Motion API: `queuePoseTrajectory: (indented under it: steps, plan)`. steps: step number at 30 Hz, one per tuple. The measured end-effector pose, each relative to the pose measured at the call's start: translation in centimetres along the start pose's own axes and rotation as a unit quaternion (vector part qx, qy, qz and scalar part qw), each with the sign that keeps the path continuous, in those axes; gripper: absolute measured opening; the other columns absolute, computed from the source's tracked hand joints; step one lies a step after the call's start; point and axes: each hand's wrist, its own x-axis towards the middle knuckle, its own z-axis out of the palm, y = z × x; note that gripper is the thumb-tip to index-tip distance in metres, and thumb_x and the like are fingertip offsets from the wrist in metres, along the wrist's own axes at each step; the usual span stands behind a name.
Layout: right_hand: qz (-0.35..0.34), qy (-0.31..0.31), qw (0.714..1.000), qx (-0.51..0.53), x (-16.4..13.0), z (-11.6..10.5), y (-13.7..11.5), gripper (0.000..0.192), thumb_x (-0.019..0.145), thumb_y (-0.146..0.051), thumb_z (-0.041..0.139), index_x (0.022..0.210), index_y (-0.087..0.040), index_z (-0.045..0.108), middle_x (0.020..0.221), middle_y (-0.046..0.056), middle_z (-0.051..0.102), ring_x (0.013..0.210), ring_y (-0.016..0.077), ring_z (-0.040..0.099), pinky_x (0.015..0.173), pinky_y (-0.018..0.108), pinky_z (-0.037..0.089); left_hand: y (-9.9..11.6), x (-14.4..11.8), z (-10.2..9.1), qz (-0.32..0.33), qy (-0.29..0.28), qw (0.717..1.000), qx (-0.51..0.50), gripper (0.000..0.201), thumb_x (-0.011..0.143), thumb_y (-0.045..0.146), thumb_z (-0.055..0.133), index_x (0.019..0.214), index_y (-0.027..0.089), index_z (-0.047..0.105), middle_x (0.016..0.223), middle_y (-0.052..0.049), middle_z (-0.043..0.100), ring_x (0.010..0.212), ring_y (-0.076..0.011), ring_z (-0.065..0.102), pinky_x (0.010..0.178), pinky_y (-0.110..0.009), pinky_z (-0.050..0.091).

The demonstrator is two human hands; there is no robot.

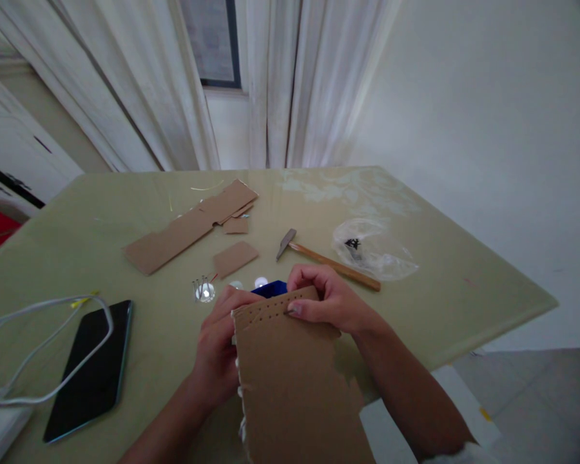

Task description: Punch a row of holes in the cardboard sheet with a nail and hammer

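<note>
Both hands hold a brown cardboard sheet (294,374) with a row of small holes near its top edge, tilted up over the table's near edge. My left hand (220,348) grips its left side from behind. My right hand (326,299) pinches the top edge, thumb on the punched holes. A blue object (269,289) peeks out just behind the sheet's top. A wooden-handled hammer (328,260) lies just beyond my right hand.
On the pale green table (464,283) lie a long cardboard strip (188,225), smaller cardboard scraps (235,258), a clear plastic bag with dark bits (372,248), small shiny round pieces (205,291), a black phone (93,367) and a white cable (38,348). Curtains hang behind.
</note>
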Motion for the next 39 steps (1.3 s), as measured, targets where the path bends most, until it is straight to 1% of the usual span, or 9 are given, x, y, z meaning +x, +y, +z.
queuePoseTrajectory:
  steps: [5, 9, 13, 15, 19, 25, 31, 36, 39]
  plan:
    - [0.000, 0.002, 1.000, -0.020, 0.1, 0.1, 0.1, 0.043, 0.080, -0.052, 0.093, 0.089, -0.020, 0.067, 0.070, -0.006, 0.055, 0.058, 0.0082, 0.042, 0.048, 0.019, 0.030, -0.2, 0.3, -0.2, -0.012, -0.013, 1.000, 0.000, 0.014, 0.098, 0.020, 0.070, 0.104, 0.029, 0.080, 0.095, -0.002, 0.079, 0.073, -0.0200, 0.065, 0.069, -0.037, 0.054]
    - [0.000, 0.023, 1.000, -0.007, 0.1, 0.0, 0.2, 0.043, 0.081, -0.053, 0.093, 0.089, -0.020, 0.066, 0.074, -0.004, 0.058, 0.059, 0.0083, 0.045, 0.050, 0.019, 0.033, -1.1, 1.1, -1.4, -0.060, -0.054, 0.996, 0.029, 0.014, 0.098, 0.021, 0.073, 0.107, 0.027, 0.081, 0.099, -0.004, 0.079, 0.088, -0.0222, 0.070, 0.074, -0.034, 0.057]
    - [0.021, 0.031, 0.999, -0.004, 0.2, 0.0, 0.3, 0.044, 0.081, -0.053, 0.093, 0.089, -0.021, 0.066, 0.074, -0.005, 0.059, 0.059, 0.0089, 0.047, 0.050, 0.019, 0.036, -1.3, 1.1, -2.6, -0.098, 0.054, 0.994, 0.019, 0.025, 0.107, 0.018, 0.061, 0.117, 0.029, 0.080, 0.107, -0.005, 0.076, 0.097, -0.0208, 0.070, 0.081, -0.033, 0.055]
    - [0.019, 0.033, 0.999, -0.018, 0.3, 0.1, 0.3, 0.044, 0.080, -0.054, 0.094, 0.088, -0.021, 0.067, 0.072, -0.005, 0.058, 0.059, 0.0089, 0.046, 0.050, 0.019, 0.034, -0.8, 0.9, -2.8, -0.082, 0.080, 0.993, 0.015, 0.028, 0.108, 0.018, 0.060, 0.121, 0.031, 0.080, 0.111, -0.005, 0.075, 0.101, -0.0215, 0.068, 0.085, -0.035, 0.054]
    - [-0.014, 0.022, 0.998, -0.064, 0.5, 0.2, 0.3, 0.041, 0.081, -0.052, 0.094, 0.086, -0.019, 0.069, 0.073, -0.004, 0.058, 0.063, 0.0094, 0.045, 0.053, 0.020, 0.032, 0.6, 0.8, -1.9, -0.001, -0.016, 0.998, 0.066, 0.031, 0.099, 0.022, 0.077, 0.129, 0.033, 0.079, 0.110, -0.004, 0.077, 0.101, -0.0225, 0.068, 0.088, -0.037, 0.054]
    - [-0.023, 0.006, 0.996, -0.089, 0.7, -0.1, 0.5, 0.042, 0.079, -0.050, 0.095, 0.085, -0.019, 0.068, 0.071, -0.004, 0.057, 0.063, 0.0099, 0.045, 0.053, 0.020, 0.032, 0.8, 1.0, -0.7, 0.056, -0.021, 0.995, 0.077, 0.019, 0.100, 0.013, 0.078, 0.109, 0.028, 0.082, 0.099, -0.001, 0.077, 0.090, -0.0168, 0.065, 0.080, -0.032, 0.052]
    - [-0.051, 0.006, 0.996, -0.078, -0.1, 0.6, -0.2, 0.036, 0.079, -0.040, 0.095, 0.084, -0.018, 0.067, 0.069, -0.006, 0.056, 0.058, 0.0074, 0.041, 0.049, 0.018, 0.029, 1.0, 0.5, -1.1, 0.114, 0.003, 0.992, 0.045, 0.013, 0.104, 0.014, 0.073, 0.102, 0.024, 0.082, 0.095, 0.000, 0.076, 0.086, -0.0157, 0.063, 0.080, -0.034, 0.050]
    - [-0.107, -0.004, 0.989, -0.102, -1.0, 1.4, -0.9, 0.029, 0.081, -0.034, 0.092, 0.081, -0.019, 0.067, 0.071, -0.005, 0.059, 0.059, 0.0071, 0.044, 0.050, 0.018, 0.032, 1.5, -0.4, -1.8, 0.149, -0.022, 0.985, 0.086, 0.019, 0.102, 0.016, 0.077, 0.111, 0.031, 0.084, 0.092, 0.002, 0.078, 0.085, -0.0164, 0.066, 0.082, -0.036, 0.052]
    - [-0.106, 0.022, 0.982, -0.154, -0.8, 1.3, -0.5, 0.024, 0.083, -0.030, 0.090, 0.083, -0.019, 0.069, 0.069, -0.006, 0.058, 0.059, 0.0072, 0.044, 0.051, 0.018, 0.032, 2.4, -0.6, -3.1, 0.150, -0.031, 0.984, 0.085, 0.017, 0.106, 0.025, 0.072, 0.105, 0.037, 0.083, 0.081, 0.003, 0.077, 0.080, -0.0190, 0.067, 0.085, -0.042, 0.056]
